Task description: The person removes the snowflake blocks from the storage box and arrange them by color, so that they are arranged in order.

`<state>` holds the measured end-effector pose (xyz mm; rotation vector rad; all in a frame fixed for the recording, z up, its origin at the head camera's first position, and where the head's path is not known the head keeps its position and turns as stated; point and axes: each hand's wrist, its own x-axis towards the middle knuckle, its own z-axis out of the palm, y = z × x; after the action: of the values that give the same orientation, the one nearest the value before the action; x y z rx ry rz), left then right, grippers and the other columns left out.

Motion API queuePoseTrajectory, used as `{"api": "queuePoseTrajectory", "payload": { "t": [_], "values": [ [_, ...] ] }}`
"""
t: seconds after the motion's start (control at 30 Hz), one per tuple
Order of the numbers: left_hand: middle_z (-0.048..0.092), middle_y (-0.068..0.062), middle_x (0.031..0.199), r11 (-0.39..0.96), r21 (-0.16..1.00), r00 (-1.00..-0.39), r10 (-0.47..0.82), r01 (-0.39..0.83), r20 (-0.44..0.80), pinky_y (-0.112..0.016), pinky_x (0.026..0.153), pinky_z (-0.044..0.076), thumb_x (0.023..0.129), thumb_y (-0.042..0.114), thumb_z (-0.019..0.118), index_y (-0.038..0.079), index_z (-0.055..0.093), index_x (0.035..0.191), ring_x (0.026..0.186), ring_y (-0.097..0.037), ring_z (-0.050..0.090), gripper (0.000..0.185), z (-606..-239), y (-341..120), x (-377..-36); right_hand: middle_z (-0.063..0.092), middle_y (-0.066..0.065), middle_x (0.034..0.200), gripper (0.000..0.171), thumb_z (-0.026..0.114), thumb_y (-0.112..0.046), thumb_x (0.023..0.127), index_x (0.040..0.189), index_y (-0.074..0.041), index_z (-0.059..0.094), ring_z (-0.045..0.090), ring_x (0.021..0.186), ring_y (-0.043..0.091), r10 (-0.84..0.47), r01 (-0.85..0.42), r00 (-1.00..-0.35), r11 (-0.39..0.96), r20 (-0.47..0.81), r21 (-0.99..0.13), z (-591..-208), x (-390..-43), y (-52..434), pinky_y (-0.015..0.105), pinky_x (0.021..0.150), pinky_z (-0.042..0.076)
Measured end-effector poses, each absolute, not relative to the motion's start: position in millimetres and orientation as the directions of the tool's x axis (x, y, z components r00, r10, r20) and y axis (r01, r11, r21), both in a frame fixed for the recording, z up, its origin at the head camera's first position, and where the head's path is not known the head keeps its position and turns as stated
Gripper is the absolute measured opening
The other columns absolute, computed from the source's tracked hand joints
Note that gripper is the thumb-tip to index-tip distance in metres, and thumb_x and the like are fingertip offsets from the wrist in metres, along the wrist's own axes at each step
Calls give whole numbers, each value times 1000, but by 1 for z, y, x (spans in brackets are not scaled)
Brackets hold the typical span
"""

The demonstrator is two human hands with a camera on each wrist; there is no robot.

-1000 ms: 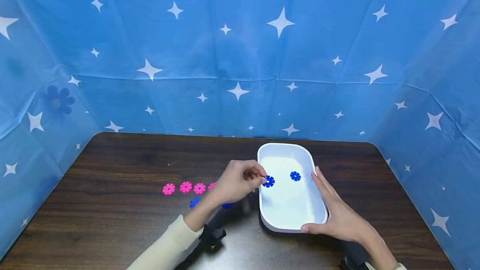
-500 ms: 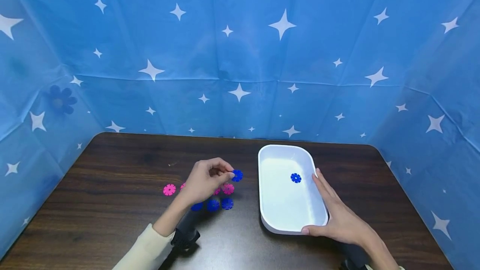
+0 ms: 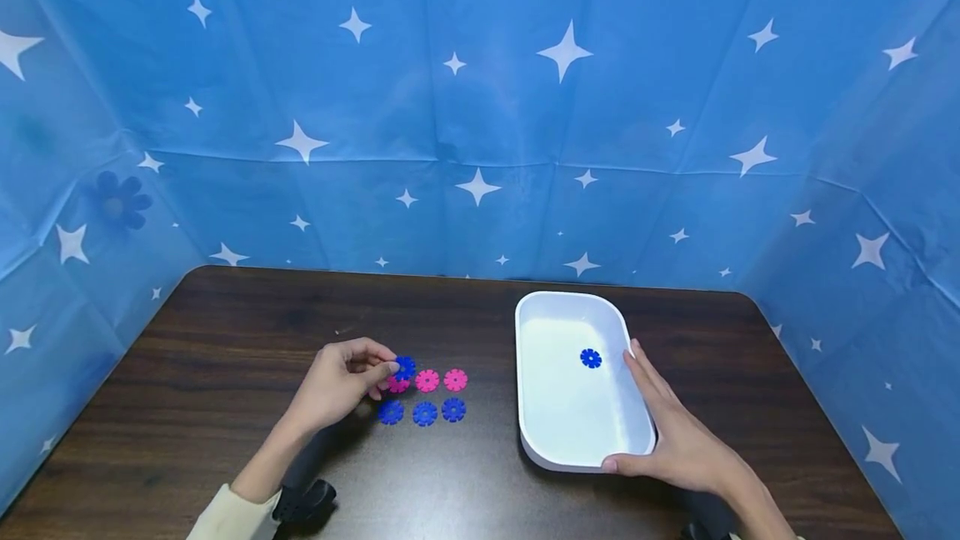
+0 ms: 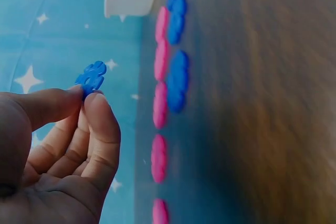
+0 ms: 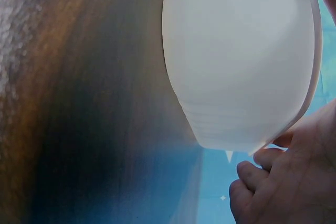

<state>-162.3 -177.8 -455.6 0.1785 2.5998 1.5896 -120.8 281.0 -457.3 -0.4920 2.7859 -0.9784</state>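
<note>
Between thumb and index finger, my left hand point(image 3: 341, 382) pinches a blue notched plastic disc point(image 3: 405, 368), a flower-shaped connecting piece. It is raised above the row of pink discs point(image 3: 455, 380), and part of that row is hidden behind the hand in the head view; several pink ones show in the left wrist view point(image 4: 159, 158). Three blue discs point(image 3: 424, 414) lie in a nearer row. At the right, my right hand point(image 3: 678, 432) holds the white tray point(image 3: 525, 432) by its near right corner, thumb at the near rim and fingers along the right side. One blue disc point(image 3: 591, 358) lies inside the tray.
The dark wooden table point(image 3: 247, 332) has rounded far corners. Behind it and at both sides hangs a blue cloth point(image 3: 480, 107) with white stars. A black wrist strap mount point(image 3: 303, 502) sits under the left wrist.
My left hand has moved left from over the tray's left rim to above the pink row, the blue disc still pinched. The right hand and tray stay nearly in place.
</note>
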Motion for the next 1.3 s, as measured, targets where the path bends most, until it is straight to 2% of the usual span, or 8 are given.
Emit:
{"api": "queuePoseTrajectory", "payload": {
  "t": [0.13, 0.3, 0.57, 0.77, 1.03, 1.3],
  "values": [
    [70, -9, 80, 465, 885, -988, 124, -20, -87, -34, 57, 57, 98, 15, 69, 5, 73, 106, 67, -19, 66, 13, -458, -193, -157, -9, 9, 174, 133, 88, -55, 71, 166, -30, -2, 14, 154, 53, -341, -241, -939, 739, -41, -629, -456, -118, 280, 75, 105, 39],
    [68, -8, 78, 502, 862, -982, 112, -74, -150, -33, 59, 58, 98, 11, 68, 3, 74, 105, 67, -20, 64, 12, -459, -207, -153, -9, 7, 174, 133, 88, -55, 71, 166, -30, -2, 14, 154, 53, -339, -244, -940, 739, -33, -628, -456, -118, 280, 73, 105, 40],
    [67, -7, 77, 584, 801, -966, 108, -130, -235, -29, 53, 50, 95, 4, 68, 4, 74, 95, 64, -17, 57, 6, -462, -217, -145, -9, 9, 174, 133, 88, -54, 71, 166, -28, -1, 15, 153, 53, -349, -257, -937, 738, -28, -624, -458, -120, 280, 74, 104, 40],
    [67, -4, 80, 669, 739, -972, 114, -78, -206, -26, 55, 41, 95, 4, 68, 4, 72, 91, 69, -15, 52, 6, -462, -215, -144, -8, 9, 174, 133, 88, -54, 71, 166, -28, -1, 15, 153, 54, -348, -258, -937, 742, -26, -619, -456, -120, 280, 74, 104, 40],
    [64, -3, 76, 676, 737, -985, 122, -5, -119, -26, 55, 41, 94, 9, 71, 7, 71, 92, 65, -14, 53, 3, -455, -206, -150, -9, 9, 174, 133, 89, -52, 71, 166, -29, -1, 14, 154, 54, -359, -276, -933, 737, -11, -616, -458, -121, 281, 75, 104, 40],
    [66, -1, 80, 634, 752, -975, 214, 179, 52, -26, 60, 46, 95, 15, 72, 8, 71, 103, 68, -15, 57, 11, -443, -180, -162, -8, 10, 174, 133, 89, -52, 71, 166, -29, -1, 14, 153, 54, -351, -264, -936, 738, -19, -621, -459, -120, 281, 76, 104, 38]
  ]
}}
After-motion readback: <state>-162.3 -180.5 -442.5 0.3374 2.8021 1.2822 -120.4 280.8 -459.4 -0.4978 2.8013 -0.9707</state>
